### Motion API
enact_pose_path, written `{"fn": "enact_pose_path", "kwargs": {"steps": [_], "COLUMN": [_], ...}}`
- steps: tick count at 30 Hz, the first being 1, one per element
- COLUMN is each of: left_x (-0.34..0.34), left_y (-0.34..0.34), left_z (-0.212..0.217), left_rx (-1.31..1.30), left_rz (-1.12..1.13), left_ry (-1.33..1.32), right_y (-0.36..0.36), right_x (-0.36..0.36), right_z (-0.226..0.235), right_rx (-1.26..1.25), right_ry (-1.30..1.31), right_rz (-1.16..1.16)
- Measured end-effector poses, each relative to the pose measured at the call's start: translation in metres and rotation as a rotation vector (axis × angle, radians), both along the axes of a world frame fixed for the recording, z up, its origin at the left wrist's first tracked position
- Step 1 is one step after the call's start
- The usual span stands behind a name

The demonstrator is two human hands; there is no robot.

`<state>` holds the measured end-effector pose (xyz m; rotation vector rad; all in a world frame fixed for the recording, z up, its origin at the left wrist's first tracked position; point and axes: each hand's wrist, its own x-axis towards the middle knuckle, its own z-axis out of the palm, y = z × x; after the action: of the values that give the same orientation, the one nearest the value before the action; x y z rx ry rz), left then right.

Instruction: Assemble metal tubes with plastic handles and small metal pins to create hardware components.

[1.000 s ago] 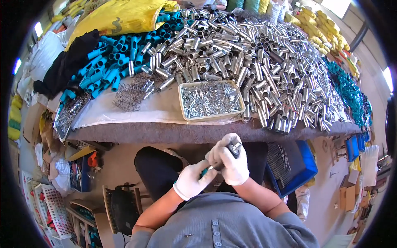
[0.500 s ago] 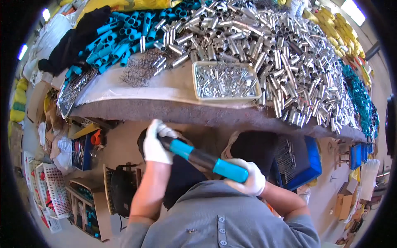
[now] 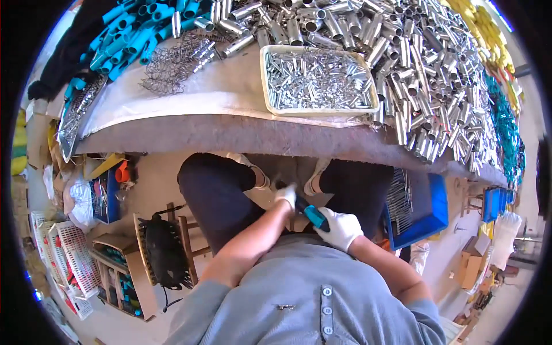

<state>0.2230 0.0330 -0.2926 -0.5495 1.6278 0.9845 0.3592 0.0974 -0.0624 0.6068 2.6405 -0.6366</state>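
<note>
Blue plastic tube with a dark end (image 3: 311,214) — this is what both gloved hands close on, low in the person's lap, well clear of the bench edge above the fingers.

From the head camera, the left hand (image 3: 286,195) in its white glove has its fingers curled shut about the tube's dark upper end, while the right hand (image 3: 340,228) wraps the blue lower end, fingers tight around it; the tube runs slantwise between the two fists, a two-ended hold that looks suited to pushing or twisting parts together against the body.

Beyond the fingertips, up on the grey padded bench (image 3: 230,135), stands a shallow cream tray of small silver metal sleeves (image 3: 319,80). Farther out lies a wide heap of larger shiny metal tubes (image 3: 425,69), and to the left of the fingers a pile of blue plastic tubes (image 3: 129,29) beside loose wire springs (image 3: 172,63) — stock within arm's reach.
</note>
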Motion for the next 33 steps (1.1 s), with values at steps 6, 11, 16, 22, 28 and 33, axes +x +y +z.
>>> {"fn": "enact_pose_path", "kwargs": {"steps": [6,11,16,22,28,33], "left_x": [0.030,0.022,0.003,-0.019,-0.059,-0.082], "left_y": [0.007,0.012,-0.034,0.006,0.012,0.022], "left_z": [-0.073,-0.081,-0.164,-0.056,-0.047,0.063], "left_rx": [-0.012,-0.019,0.096,0.314,0.445,0.572], "left_rz": [0.093,0.008,0.272,0.077,-0.336,-0.967], "left_ry": [-0.024,0.049,-0.054,-0.041,0.483,0.906], "right_y": [0.008,0.016,0.008,0.026,0.032,0.042], "right_x": [-0.007,-0.021,-0.082,-0.080,-0.144,-0.102], "right_z": [-0.042,-0.046,-0.015,-0.042,-0.079,-0.056], "right_rx": [-0.007,-0.044,-0.115,-0.091,-0.060,-0.151], "right_ry": [-0.120,-0.148,-0.213,-0.149,-0.327,-0.385], "right_rz": [0.136,0.083,0.265,0.171,0.037,0.171]}}
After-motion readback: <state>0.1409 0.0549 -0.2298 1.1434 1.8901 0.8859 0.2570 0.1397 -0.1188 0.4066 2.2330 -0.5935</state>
